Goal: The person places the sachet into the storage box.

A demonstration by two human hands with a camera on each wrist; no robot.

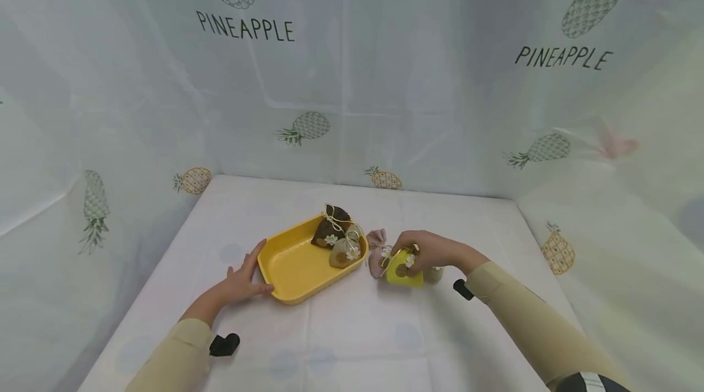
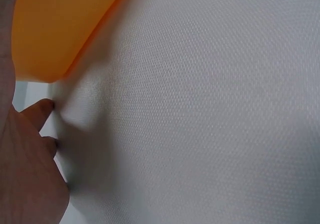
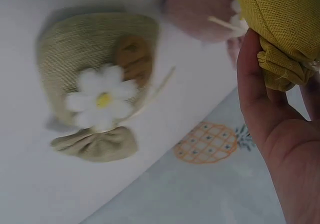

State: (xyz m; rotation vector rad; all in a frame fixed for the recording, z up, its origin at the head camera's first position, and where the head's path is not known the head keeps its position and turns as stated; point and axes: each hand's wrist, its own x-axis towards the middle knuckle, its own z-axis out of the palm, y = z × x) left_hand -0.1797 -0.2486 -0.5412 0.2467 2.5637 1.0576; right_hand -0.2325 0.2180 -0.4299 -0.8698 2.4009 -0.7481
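My right hand (image 1: 431, 251) pinches a yellow drawstring pouch (image 1: 404, 269) with a white flower by its gathered neck. In the right wrist view this yellow pouch (image 3: 285, 24) hangs from the fingertips above the table. Beside it lie a pink pouch (image 1: 376, 262) and a beige pouch (image 3: 95, 64) with a daisy, the latter partly hidden by the hand in the head view. My left hand (image 1: 240, 282) spreads its fingers and thumb along the left end of a yellow tray (image 1: 291, 266). In the tray's right end sit a dark brown pouch (image 1: 330, 230) and beige-grey pouches (image 1: 342, 254).
A white cloth with pale dots covers the table (image 1: 352, 343). Around its back and sides hangs a pineapple-print curtain (image 1: 396, 86). Black wrist mounts (image 1: 224, 345) stick out below both cuffs.
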